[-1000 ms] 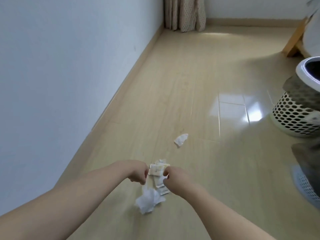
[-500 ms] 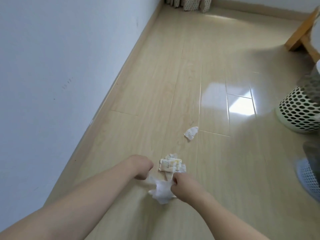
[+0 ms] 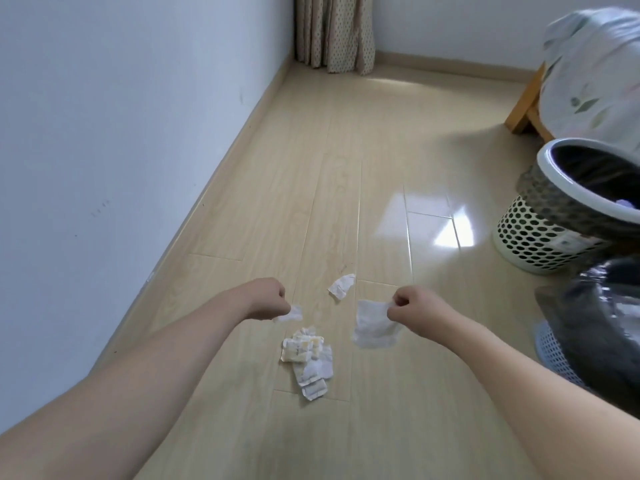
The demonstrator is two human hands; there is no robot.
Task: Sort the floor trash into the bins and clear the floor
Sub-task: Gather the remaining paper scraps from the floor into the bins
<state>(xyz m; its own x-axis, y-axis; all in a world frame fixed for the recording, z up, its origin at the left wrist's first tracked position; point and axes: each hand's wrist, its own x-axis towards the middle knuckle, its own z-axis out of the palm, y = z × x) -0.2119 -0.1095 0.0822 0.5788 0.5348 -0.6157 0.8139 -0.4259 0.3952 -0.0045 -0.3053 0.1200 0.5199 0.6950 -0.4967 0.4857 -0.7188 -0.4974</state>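
While both fists hang above the floor (image 3: pixel 363 140), each has something pinched: the right hand (image 3: pixel 414 308) grips a white tissue (image 3: pixel 375 329) by its top corner, the sheet dangling crumpled below; the left hand (image 3: pixel 268 299) is curled on a small white scrap (image 3: pixel 292 314), though how firmly is hard to tell. The near bin (image 3: pixel 568 216), mesh-sided with a dark liner, sits at two o'clock from the tissue, so the right hand is clearly nearer it. A second bin (image 3: pixel 561 348) shows at three o'clock, partly cut off. Still on the floor: a wad of yellow-stained wrappers (image 3: pixel 306 356) at six o'clock between the hands, and a paper bit (image 3: pixel 342 286) at twelve.
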